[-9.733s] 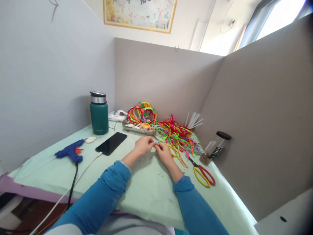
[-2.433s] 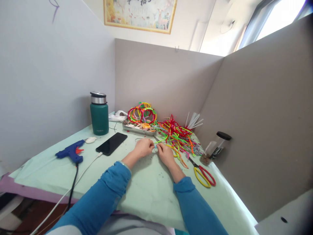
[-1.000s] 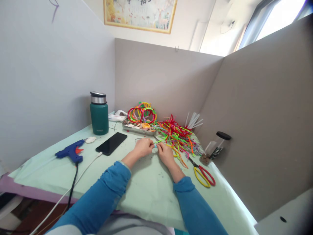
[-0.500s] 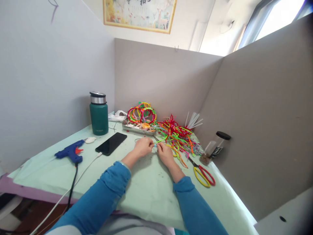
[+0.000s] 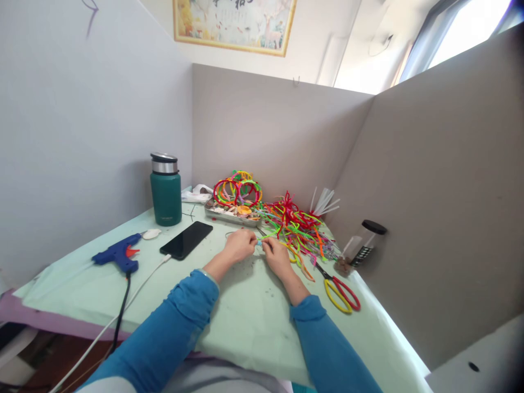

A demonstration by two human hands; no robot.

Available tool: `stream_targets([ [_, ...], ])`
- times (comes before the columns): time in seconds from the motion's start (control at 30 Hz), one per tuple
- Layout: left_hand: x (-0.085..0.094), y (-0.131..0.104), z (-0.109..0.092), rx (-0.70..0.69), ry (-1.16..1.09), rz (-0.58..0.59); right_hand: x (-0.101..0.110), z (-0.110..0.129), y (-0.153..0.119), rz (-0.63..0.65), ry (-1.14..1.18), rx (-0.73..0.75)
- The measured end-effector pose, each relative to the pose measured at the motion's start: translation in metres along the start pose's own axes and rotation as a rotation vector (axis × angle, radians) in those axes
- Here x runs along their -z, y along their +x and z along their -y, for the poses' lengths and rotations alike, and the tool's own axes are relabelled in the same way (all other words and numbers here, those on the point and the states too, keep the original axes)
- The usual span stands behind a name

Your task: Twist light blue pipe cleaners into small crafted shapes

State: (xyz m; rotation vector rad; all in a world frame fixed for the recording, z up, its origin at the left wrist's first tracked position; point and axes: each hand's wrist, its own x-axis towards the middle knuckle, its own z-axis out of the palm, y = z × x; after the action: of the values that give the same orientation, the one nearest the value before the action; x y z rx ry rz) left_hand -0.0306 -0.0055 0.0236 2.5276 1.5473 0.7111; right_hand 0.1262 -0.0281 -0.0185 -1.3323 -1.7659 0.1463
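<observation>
Over the middle of the table, my left hand (image 5: pixel 240 245) and my right hand (image 5: pixel 279 259) meet fingertip to fingertip. Both pinch a short light-blue pipe cleaner (image 5: pixel 259 243), mostly hidden by the fingers. Just beyond and right of them lies a tangled pile of coloured pipe cleaners (image 5: pixel 292 218), with yellow and orange ends reaching past my right hand. Scissors (image 5: pixel 339 289) with one red and one yellow handle lie to the right of that hand. Left of my left hand rests a black phone (image 5: pixel 186 240) with a white cable plugged in.
A blue glue gun (image 5: pixel 118 254) lies at the left, near a green bottle (image 5: pixel 166 199). At the back, a metal tray (image 5: pixel 233 219) holds small pieces, with coloured rings (image 5: pixel 237 192) above. White sticks (image 5: pixel 326 201) and a black-lidded jar (image 5: pixel 362 245) are right. Partitions surround the table.
Both hands stay in nearly the same place. The fingers of my right hand have shifted slightly around the light-blue pipe cleaner; nothing else has visibly moved.
</observation>
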Motion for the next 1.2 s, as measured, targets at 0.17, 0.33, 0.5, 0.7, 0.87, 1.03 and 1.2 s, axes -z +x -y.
stream_targets([
  [0.17, 0.0, -0.0005, -0.0004, 0.001, 0.005, -0.003, -0.0002, 0.0009, 0.0003, 0.04, -0.034, -0.009],
  [0.33, -0.0005, 0.0002, 0.0002, 0.013, -0.013, -0.004, -0.0006, 0.0019, -0.0003, 0.065, -0.057, 0.003],
  [0.5, -0.0012, 0.0009, 0.0015, 0.006, -0.008, -0.024, -0.0019, 0.0007, -0.0003, 0.041, 0.008, -0.007],
  [0.7, -0.0008, 0.0006, 0.0005, 0.037, -0.049, -0.024, -0.0024, -0.0012, 0.0013, 0.038, 0.121, -0.022],
  [0.87, 0.001, -0.0009, -0.0006, 0.048, -0.115, -0.053, -0.0018, 0.0007, 0.0013, 0.05, 0.149, -0.05],
  [1.03, -0.001, 0.0008, 0.0013, -0.047, -0.152, -0.055, -0.0029, 0.0034, 0.0005, 0.063, 0.089, -0.066],
  [1.2, -0.0036, 0.0032, 0.0028, -0.124, -0.18, -0.039, -0.0054, 0.0022, 0.0004, 0.064, 0.019, -0.059],
])
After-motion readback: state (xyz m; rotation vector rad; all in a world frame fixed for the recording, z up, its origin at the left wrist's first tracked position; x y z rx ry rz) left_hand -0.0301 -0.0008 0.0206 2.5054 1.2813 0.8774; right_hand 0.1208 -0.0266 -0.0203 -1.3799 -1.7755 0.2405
